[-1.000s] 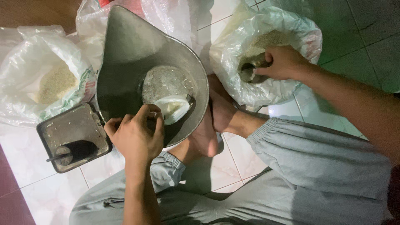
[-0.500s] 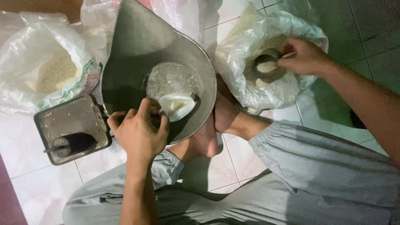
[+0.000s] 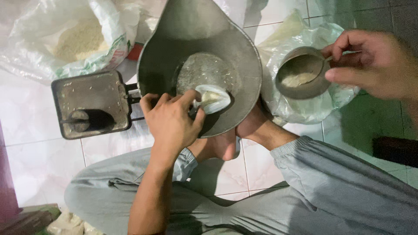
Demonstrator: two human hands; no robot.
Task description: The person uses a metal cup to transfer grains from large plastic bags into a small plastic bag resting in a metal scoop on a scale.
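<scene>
Left hand: (image 3: 172, 122) clenched on the mouth of a small clear bag (image 3: 212, 98), holding it open inside the metal scale pan (image 3: 174, 52).
Right hand: (image 3: 370, 65) grips the handle of a round metal scoop (image 3: 300, 76), level, a little rice in it, above the open rice sack (image 3: 305, 109).
Key relation: scoop sits right of the small bag, well apart; bag mouth faces right, toward it; the right hand is the nearer one to the scoop.
Scale: weight tray (image 3: 93, 106) left of the pan, dark weight on it.
Around: second rice sack (image 3: 74, 39) upper left; tiled floor (image 3: 39, 156); grey trousers (image 3: 348, 187) below.
</scene>
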